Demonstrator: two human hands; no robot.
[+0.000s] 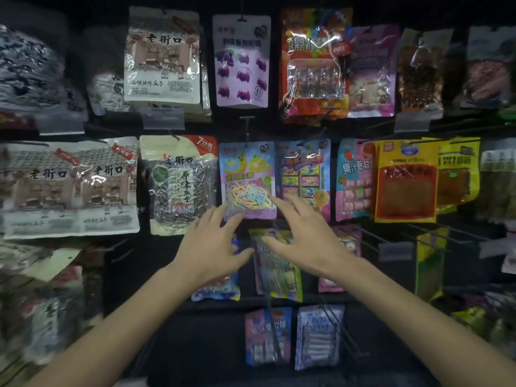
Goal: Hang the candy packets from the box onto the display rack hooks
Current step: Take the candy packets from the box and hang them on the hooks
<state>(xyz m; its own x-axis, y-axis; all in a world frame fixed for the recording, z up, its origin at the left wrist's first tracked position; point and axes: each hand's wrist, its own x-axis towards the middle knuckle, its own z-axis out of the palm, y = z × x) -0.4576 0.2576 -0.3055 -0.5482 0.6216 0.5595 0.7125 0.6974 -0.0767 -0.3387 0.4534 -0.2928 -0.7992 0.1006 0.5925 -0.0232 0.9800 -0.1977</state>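
Observation:
A blue and purple candy packet [247, 177] with pastel strings inside hangs from a long metal hook [247, 129] in the middle row of the rack. My left hand [215, 247] is spread just below it, fingertips at its lower left corner. My right hand [304, 233] is spread at its lower right, the index fingertip near the packet's edge. Neither hand holds anything. The box is out of sight.
Packets fill the rack: sunflower-seed bags [178, 185] at left, a grape candy packet [241, 62] above, a colourful candy packet [304, 174] and a yellow snack packet [405, 180] at right. Bare hooks [346, 336] jut out lower down, over blue packets [268, 336].

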